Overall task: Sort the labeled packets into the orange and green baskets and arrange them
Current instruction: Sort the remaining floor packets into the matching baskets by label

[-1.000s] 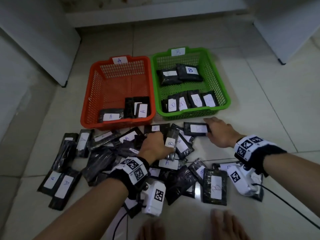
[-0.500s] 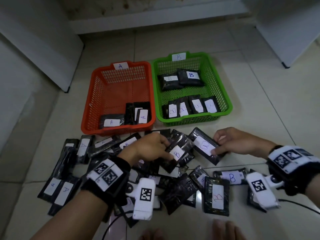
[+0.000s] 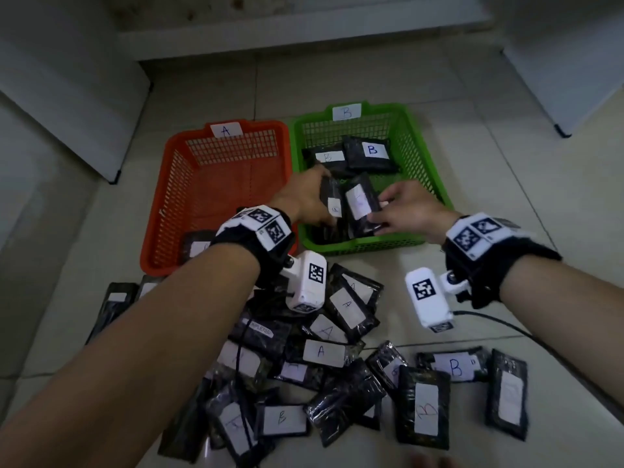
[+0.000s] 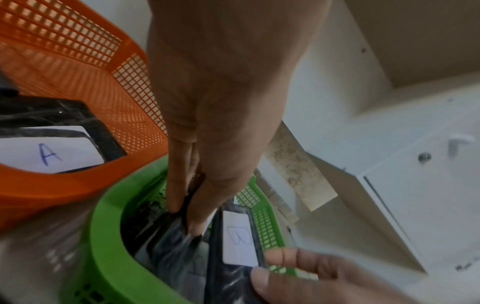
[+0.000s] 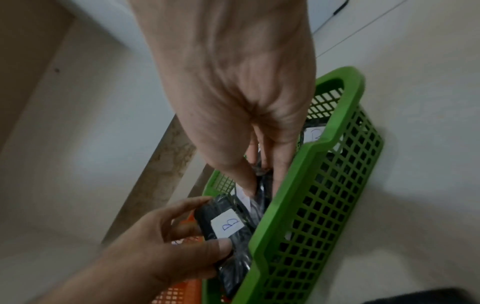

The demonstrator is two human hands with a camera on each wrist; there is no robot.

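Both hands hover over the near half of the green basket (image 3: pixel 435 184), tagged B. My left hand (image 3: pixel 315 197) grips a black packet (image 3: pixel 332 199) with a white label, held upright; in the left wrist view its fingers (image 4: pixel 182 197) pinch that packet (image 4: pixel 174 236). My right hand (image 3: pixel 381 209) pinches a second labelled packet (image 3: pixel 359 204) beside it, marked B (image 4: pixel 237 236). Two B packets (image 3: pixel 371 152) lie at the basket's far end. The orange basket (image 3: pixel 219 197), tagged A, holds an A packet (image 4: pixel 49 154). A pile of A and B packets (image 3: pixel 324 352) covers the floor near me.
White furniture stands at the left (image 3: pixel 67 96) and right (image 3: pixel 557 62), with a wall ledge (image 3: pixel 304 35) behind the baskets. A black cable (image 3: pixel 506 327) trails from the right wrist camera across the tiles. Toes (image 3: pixel 429 462) show at the bottom edge.
Both hands picked a packet each off the floor pile and carried them forward over the green basket. The two held packets now stand side by side there.
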